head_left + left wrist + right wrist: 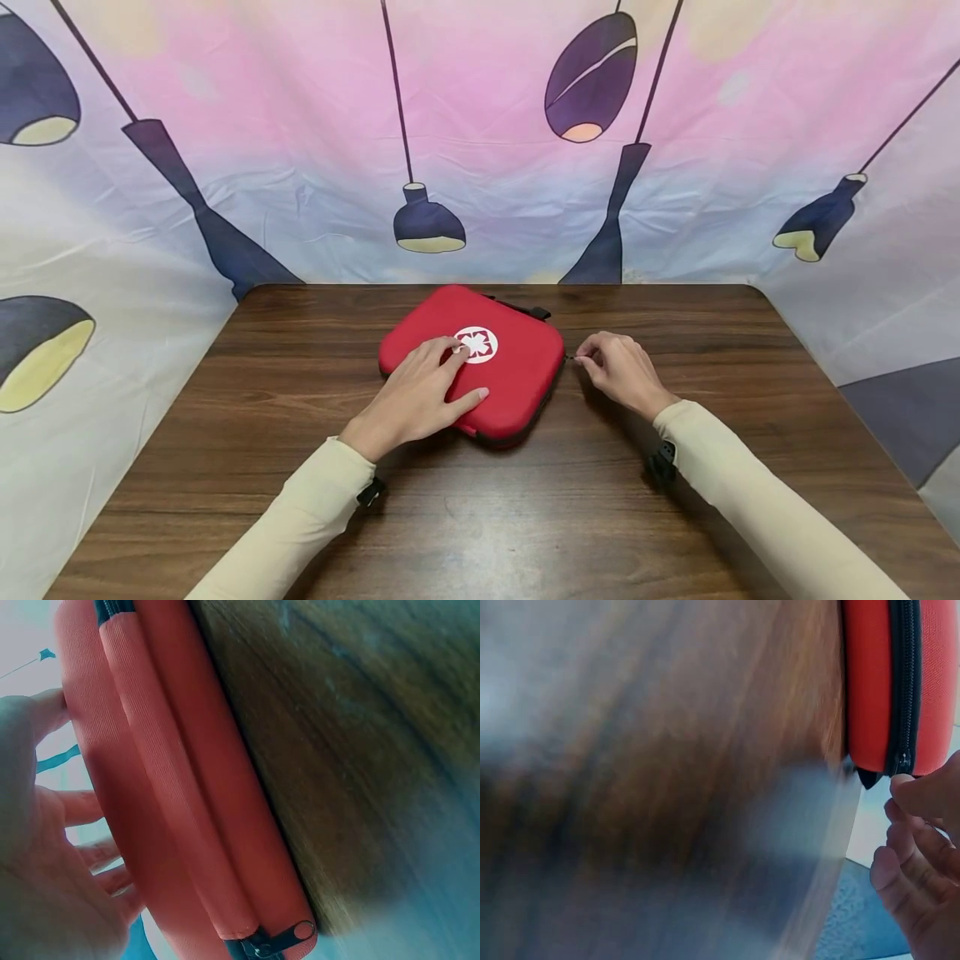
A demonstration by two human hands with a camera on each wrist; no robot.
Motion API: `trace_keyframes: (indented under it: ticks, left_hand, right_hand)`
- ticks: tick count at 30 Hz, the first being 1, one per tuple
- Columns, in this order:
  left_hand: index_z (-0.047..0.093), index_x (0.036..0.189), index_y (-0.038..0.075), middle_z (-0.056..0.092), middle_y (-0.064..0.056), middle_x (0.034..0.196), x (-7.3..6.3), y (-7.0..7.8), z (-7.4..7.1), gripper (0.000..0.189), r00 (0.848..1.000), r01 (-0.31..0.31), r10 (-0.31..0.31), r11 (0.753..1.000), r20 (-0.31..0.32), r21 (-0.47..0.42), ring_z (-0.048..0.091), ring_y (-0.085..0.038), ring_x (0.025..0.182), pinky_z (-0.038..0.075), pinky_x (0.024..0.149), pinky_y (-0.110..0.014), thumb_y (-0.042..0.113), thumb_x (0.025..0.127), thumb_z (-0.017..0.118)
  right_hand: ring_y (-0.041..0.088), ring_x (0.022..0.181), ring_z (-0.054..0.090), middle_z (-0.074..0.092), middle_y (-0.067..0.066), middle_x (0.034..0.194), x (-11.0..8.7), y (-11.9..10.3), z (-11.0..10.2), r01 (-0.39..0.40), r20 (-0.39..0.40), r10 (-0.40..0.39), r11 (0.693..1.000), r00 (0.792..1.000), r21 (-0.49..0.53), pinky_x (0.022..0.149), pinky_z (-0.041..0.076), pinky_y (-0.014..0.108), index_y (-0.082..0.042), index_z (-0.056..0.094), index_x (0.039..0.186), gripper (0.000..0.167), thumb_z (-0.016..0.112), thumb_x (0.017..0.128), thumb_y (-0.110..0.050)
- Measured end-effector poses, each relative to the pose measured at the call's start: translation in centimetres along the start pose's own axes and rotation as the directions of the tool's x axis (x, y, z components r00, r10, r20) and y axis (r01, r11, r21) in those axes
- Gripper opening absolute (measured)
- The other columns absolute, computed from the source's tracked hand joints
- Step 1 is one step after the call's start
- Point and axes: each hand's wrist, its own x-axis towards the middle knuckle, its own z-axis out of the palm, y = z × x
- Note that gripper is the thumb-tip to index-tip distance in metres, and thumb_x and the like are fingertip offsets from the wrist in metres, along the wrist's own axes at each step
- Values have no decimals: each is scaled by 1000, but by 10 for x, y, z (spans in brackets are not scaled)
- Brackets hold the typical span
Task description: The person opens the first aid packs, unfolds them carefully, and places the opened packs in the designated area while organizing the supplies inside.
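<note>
A red zippered case (517, 367) with a white round emblem (476, 344) lies flat and turned at an angle on the table. On its lid rests my left hand (420, 396), fingers spread beside the emblem. My right hand (621, 373) is at the case's right corner, where thumb and forefinger pinch a small zipper pull (570, 357). The right wrist view shows the black zipper (906, 682) closed along that side, its slider near my fingertips. A second zipper pull (289, 940) hangs free by the fabric-covered spine in the left wrist view.
The dark wood-grain table (300, 400) ends at a patterned cloth backdrop (337, 167) behind and at the sides. A black strap handle (528, 311) sticks out at the case's far edge.
</note>
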Motion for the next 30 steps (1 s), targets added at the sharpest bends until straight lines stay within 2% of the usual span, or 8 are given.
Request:
trace_keyframes:
  ticks: [8,17,25,30]
  left_hand:
    - [50,148,7,37,-14,159,-1,0,1,71,1000,0,1,999,30,-37,30,-33,149,27,119,-53,56,97,57]
    - [51,149,9,41,-16,156,-4,2,-1,68,1000,-4,4,1000,27,-27,35,-35,146,26,120,-50,54,98,56]
    - [53,149,13,47,-12,149,-4,4,0,61,998,-61,61,998,-2,-20,43,-31,139,33,116,-48,48,100,58]
    - [54,148,14,47,-9,148,-2,1,0,60,997,-77,77,996,12,-33,42,-29,137,36,114,-49,49,100,58]
  right_hand:
    - [15,65,64,71,2,79,12,6,2,-24,-6,24,1000,1000,-15,60,52,39,-8,75,85,4,75,89,-8]
    - [20,71,69,73,5,80,31,8,4,-91,37,92,996,995,-25,65,55,42,-6,75,89,4,73,91,-9]
    - [23,76,70,74,8,86,45,11,8,-144,53,144,989,988,-21,67,56,43,-6,76,92,6,71,93,-10]
    - [25,77,69,74,10,88,53,13,11,-154,63,155,988,986,-13,67,56,43,-5,76,94,7,70,94,-10]
